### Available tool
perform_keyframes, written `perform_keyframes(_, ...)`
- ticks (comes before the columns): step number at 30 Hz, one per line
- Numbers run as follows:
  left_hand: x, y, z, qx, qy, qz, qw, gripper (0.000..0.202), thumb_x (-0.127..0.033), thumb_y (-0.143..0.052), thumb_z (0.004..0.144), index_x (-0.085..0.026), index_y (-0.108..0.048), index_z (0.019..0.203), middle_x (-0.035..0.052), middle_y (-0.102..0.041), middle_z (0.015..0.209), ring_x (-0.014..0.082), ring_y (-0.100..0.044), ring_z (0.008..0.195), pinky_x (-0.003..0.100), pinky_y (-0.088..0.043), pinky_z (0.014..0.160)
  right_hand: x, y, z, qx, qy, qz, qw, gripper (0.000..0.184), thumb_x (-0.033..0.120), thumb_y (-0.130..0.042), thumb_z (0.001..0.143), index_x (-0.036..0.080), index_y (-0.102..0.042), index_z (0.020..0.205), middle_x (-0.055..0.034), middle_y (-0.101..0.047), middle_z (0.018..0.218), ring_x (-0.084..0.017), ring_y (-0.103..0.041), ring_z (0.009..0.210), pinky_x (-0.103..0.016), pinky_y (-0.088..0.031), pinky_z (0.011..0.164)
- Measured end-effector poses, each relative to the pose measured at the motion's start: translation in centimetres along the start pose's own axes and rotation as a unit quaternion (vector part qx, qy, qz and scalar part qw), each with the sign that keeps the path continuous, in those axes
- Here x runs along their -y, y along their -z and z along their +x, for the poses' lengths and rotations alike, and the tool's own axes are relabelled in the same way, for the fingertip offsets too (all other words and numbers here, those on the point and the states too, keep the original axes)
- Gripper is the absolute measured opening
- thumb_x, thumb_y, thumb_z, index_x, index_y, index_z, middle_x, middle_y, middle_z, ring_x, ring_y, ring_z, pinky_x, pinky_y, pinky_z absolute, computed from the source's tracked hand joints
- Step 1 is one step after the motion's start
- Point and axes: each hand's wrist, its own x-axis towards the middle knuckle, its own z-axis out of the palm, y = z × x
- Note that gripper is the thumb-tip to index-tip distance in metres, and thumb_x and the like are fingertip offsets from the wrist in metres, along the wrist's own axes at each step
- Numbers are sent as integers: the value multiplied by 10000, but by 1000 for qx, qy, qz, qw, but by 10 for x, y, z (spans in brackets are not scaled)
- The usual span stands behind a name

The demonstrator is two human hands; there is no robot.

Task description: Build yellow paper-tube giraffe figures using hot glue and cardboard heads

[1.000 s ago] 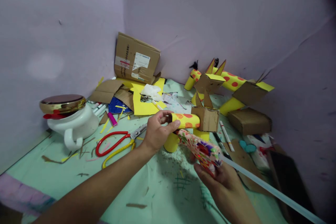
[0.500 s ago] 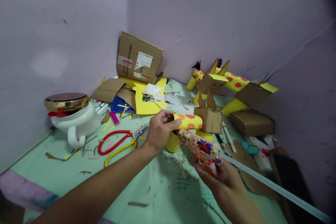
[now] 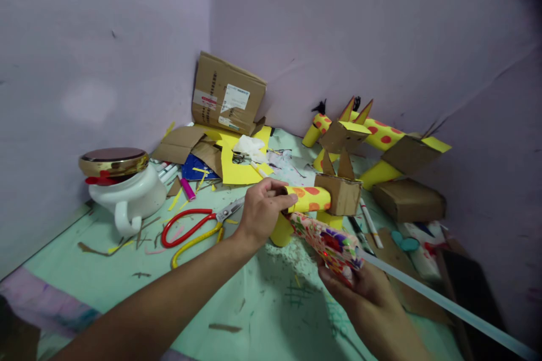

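Observation:
My left hand is closed around the near end of a yellow paper tube with orange spots. That tube joins a cardboard box head with two pointed ears, and yellow tube legs stand below it. A floral-patterned hot glue gun is gripped in my right hand, with a long translucent glue stick running out of its back to the lower right. Its nozzle end is close to the underside of the spotted tube; whether it touches is hard to see.
Red-and-yellow-handled scissors lie left of my hand. Behind them are a white cup, yellow paper and a cardboard box. Other spotted cardboard animals stand at the back right, near a brown box and markers.
The whole view has shifted slightly, so everything sits a little further right. Both hands keep their hold, and the glue gun stays near the tube.

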Motion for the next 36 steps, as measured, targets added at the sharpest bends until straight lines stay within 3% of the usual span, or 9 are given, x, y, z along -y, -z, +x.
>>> perform_keyframes(13, 3, 2, 2, 3, 1, -6, 1000, 214, -180, -733, 529, -140, -634, 715, -42, -609, 579, 92, -533, 560, 209, -402, 556, -4, 5, -2, -20, 6, -18, 1000, 303, 434, -615, 694, 169, -670, 830, -71, -689, 789, -290, -616, 838, -349, -474, 719)
perform_keyframes(17, 3, 4, 3, 8, 2, -1, 1000, 235, -187, -732, 537, -141, -638, 748, -38, -618, 600, 93, -542, 579, 204, -405, 570, -11, 23, -7, -34, 16, -7, 999, 270, 428, -663, 650, 190, -675, 778, -62, -665, 717, -266, -611, 777, -322, -479, 656)
perform_keyframes(21, 2, 7, 4, 7, -2, 18, 1000, 251, -207, -725, 561, -145, -643, 790, -33, -627, 628, 97, -549, 608, 200, -405, 589, -21, 51, -3, -111, 30, 81, 990, 333, 410, -710, 610, 173, -668, 840, -38, -612, 597, -174, -531, 522, -266, -418, 463)
perform_keyframes(25, 1, 11, 4, 8, 3, 41, 999, 317, -240, -748, 550, -143, -641, 831, -22, -647, 666, 107, -562, 648, 198, -414, 621, -14, 79, 27, -236, 46, 200, 950, 371, 379, -729, 601, 180, -621, 896, -8, -610, 648, -117, -497, 492, -226, -405, 456)
perform_keyframes(29, -1, 12, 5, 7, 9, 51, 999, 361, -271, -764, 533, -159, -649, 856, -25, -654, 671, 118, -573, 672, 188, -418, 613, -5, 96, 84, -287, 27, 145, 947, 324, 351, -686, 579, 138, -630, 817, -22, -629, 682, -124, -524, 547, -224, -425, 505)
perform_keyframes(33, -2, 12, 7, -11, 23, 57, 998, 408, -296, -793, 471, -163, -662, 834, -6, -680, 706, 150, -597, 703, 203, -441, 614, -19, 90, 137, -310, 0, 52, 949, 299, 351, -615, 613, 98, -673, 760, -32, -618, 604, -141, -520, 520, -227, -372, 466)
perform_keyframes(36, 0, 11, 10, -20, 20, 58, 998, 420, -310, -804, 444, -165, -668, 814, 8, -690, 707, 185, -616, 738, 218, -457, 616, -37, 75, 156, -312, -9, 3, 950, 307, 388, -605, 632, 120, -698, 749, -20, -625, 569, -165, -551, 536, -230, -370, 472)
